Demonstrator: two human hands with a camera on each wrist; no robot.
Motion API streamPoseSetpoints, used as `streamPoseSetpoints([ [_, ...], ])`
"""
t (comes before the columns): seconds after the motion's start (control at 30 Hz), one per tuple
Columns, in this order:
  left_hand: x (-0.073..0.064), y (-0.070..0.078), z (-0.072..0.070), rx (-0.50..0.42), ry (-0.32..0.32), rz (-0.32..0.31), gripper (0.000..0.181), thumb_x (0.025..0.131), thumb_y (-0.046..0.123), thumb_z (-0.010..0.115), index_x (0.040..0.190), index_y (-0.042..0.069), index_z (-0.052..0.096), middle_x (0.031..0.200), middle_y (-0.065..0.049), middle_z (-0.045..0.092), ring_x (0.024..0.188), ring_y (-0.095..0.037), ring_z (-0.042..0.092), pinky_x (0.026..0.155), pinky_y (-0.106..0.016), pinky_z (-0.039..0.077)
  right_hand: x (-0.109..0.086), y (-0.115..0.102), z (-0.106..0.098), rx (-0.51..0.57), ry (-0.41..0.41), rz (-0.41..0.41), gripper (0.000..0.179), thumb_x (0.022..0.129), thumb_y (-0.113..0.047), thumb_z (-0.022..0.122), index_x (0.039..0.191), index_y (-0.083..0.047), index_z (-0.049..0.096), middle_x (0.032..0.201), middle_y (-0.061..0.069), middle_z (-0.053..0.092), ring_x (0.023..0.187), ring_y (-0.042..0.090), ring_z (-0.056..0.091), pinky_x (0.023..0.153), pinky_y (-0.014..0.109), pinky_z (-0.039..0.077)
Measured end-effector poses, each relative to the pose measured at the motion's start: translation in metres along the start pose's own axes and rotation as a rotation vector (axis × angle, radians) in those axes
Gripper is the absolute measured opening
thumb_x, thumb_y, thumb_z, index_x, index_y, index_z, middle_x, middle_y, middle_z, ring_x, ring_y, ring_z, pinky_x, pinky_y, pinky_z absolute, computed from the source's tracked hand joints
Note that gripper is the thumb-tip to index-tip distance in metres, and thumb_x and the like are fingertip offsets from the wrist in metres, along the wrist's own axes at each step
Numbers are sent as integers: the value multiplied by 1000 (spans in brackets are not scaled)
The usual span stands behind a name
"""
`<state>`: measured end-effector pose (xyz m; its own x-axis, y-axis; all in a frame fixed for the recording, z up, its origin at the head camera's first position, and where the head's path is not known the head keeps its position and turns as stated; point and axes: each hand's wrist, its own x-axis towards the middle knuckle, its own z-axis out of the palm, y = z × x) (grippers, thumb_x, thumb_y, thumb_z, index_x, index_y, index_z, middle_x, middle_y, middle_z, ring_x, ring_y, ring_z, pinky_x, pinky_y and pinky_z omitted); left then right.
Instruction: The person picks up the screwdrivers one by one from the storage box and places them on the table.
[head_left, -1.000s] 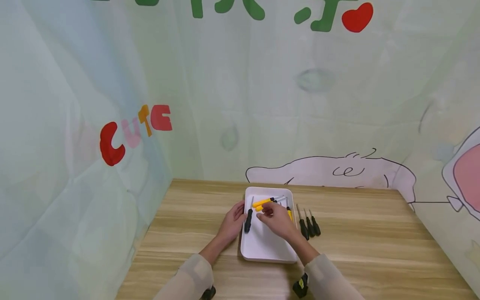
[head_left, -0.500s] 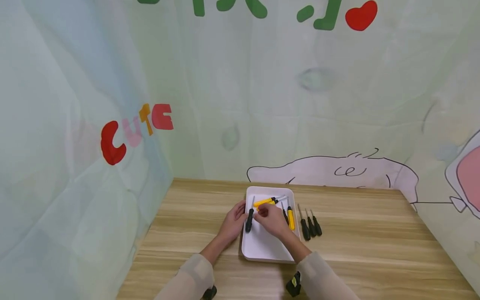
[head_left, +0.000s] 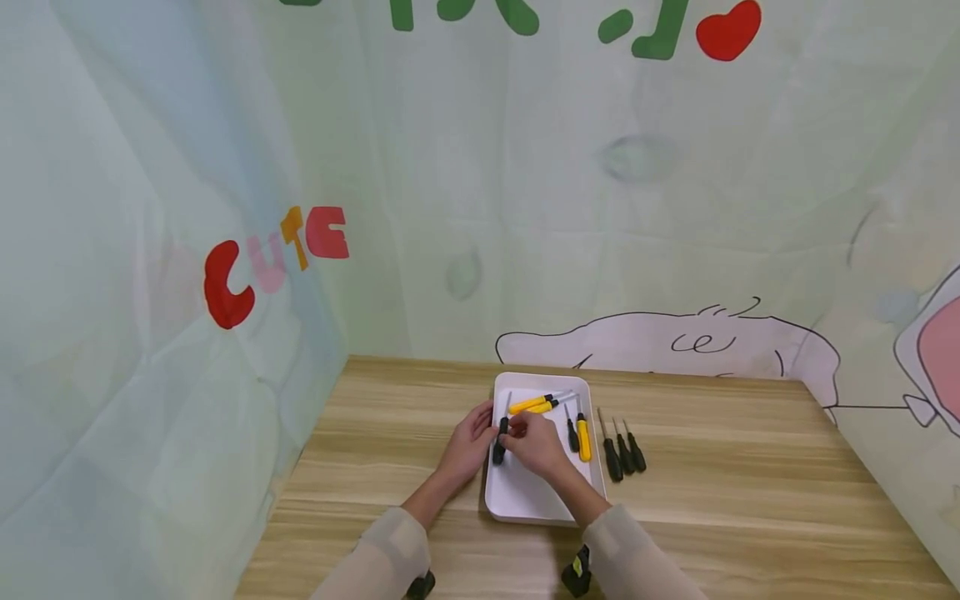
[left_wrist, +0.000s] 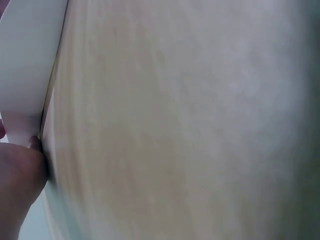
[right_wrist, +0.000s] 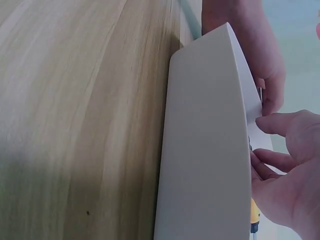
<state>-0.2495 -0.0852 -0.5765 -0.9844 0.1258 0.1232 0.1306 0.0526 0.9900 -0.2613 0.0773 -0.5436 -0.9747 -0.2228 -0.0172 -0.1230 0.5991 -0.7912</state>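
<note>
Lower centre, the left rim of a white rectangular tray [head_left: 525,497] is pinched by the left hand [head_left: 467,446]; inside, a black-handled screwdriver [head_left: 498,455] is partly covered by the right hand [head_left: 536,443] — whether gripped cannot be told.

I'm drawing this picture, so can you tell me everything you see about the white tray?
The white tray is a rectangle with rounded corners and raised walls all round. It looks smooth, like plastic. It lies on the wooden table, its long sides running away from the person. Screwdrivers with yellow or black handles lie inside, mostly in the far half. The left hand touches its left side; the right hand is above its inside.
</note>
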Motion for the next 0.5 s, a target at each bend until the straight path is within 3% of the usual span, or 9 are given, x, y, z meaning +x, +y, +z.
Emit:
streamPoseSetpoints([
  [0.33, -2, 3, 1, 4, 0, -15, 53, 106, -2, 52, 157, -11, 38, 159, -34, 41, 150, -45, 39, 123, -50, 35, 2, -2, 7, -31, -24, 67, 36, 93, -16, 83, 120, 3, 71, 96, 7, 71, 85, 20, 64, 74, 32, 61],
  [0.5, -1, 3, 2, 34, 2, -24, 53, 107, -1, 52, 157, -11, 38, 160, -33, 41, 150, -44, 40, 123, -51, 35, 4, -5, 9, -78, -27, 54, 37, 91, -15, 84, 119, 5, 71, 95, 9, 71, 84, 20, 65, 72, 33, 61],
])
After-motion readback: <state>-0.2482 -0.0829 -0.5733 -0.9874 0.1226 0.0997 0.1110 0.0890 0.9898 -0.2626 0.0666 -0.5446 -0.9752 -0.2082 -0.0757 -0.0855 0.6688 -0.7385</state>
